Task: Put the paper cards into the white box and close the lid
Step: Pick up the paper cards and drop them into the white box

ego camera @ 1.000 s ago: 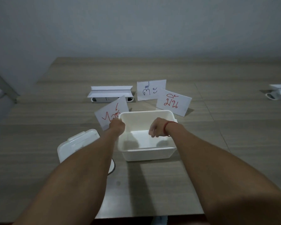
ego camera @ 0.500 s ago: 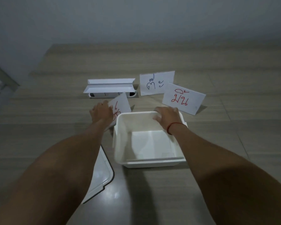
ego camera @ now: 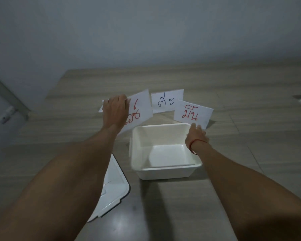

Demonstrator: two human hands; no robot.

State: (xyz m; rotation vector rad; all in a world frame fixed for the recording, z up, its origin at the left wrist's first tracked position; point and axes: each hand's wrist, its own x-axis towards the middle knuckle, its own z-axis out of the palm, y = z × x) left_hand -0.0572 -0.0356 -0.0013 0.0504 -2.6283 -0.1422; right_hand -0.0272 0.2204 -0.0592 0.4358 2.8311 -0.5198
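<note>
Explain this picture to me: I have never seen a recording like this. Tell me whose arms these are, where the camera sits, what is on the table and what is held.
There is no machine here. A camera worn on a person's head looks down at their own two bare arms. On the wooden table stands an open, empty white box; its lid lies to the left. The left hand grips a paper card with red writing. The right hand, fingers open, reaches toward another red-lettered card. A third card with dark writing stands behind.
</note>
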